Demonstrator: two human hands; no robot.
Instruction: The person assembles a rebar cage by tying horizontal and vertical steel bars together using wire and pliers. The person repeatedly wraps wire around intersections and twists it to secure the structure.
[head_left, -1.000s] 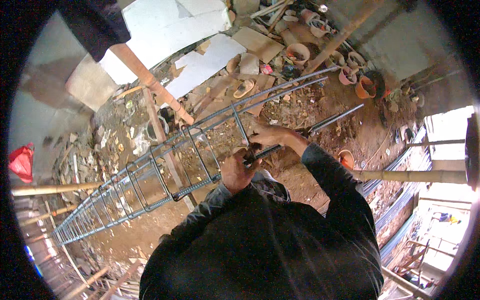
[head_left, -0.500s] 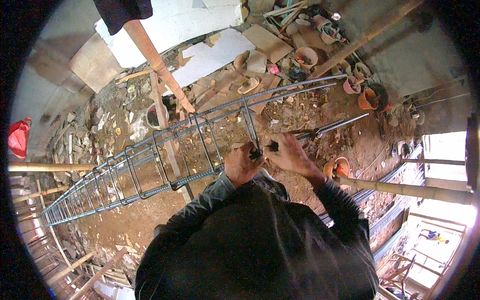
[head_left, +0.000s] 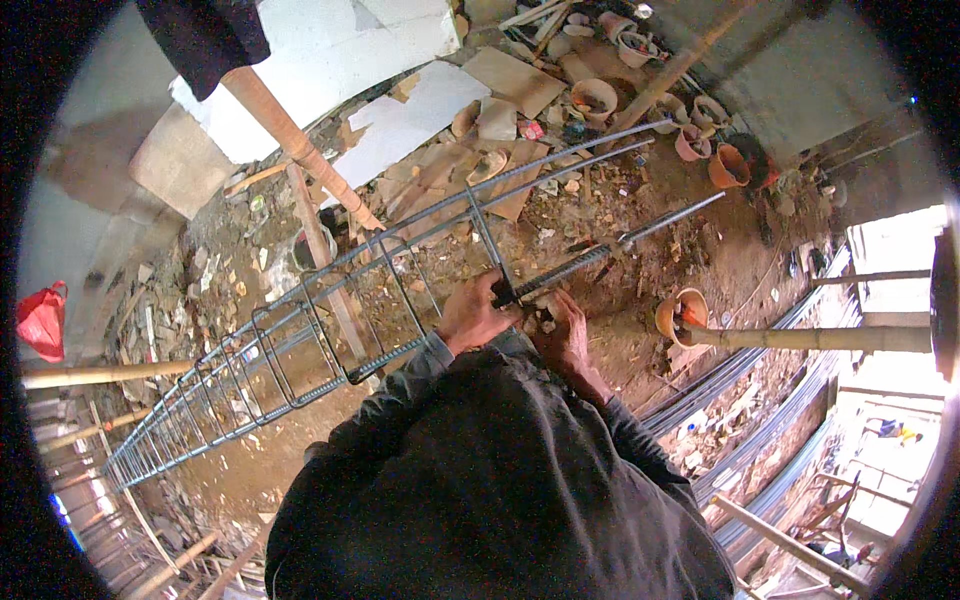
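A long rebar cage (head_left: 375, 354) runs from the far left up to the right, with several square stirrups along it. My left hand (head_left: 478, 313) is closed round the near bar where the end stirrup (head_left: 487, 236) meets it. Just right of it, my right hand (head_left: 564, 330) is below the near bar (head_left: 570, 268), fingers curled in toward the palm. Whatever those fingers hold, if anything, I cannot make out. Beyond my hands the bar ends stick out to the right, past the last stirrup.
A bamboo pole (head_left: 815, 339) comes in at the right, by an orange bucket (head_left: 682, 312). Bundled steel bars (head_left: 770, 440) lie on the lower right. Another pole (head_left: 300, 150) slants behind the cage. Rubble, pale boards (head_left: 420, 115) and several buckets (head_left: 594, 99) cover the far ground.
My right hand has dropped from beside the bar to below it, turning its fingers upward. My left hand stays at the stirrup joint. The whole view has shifted slightly.
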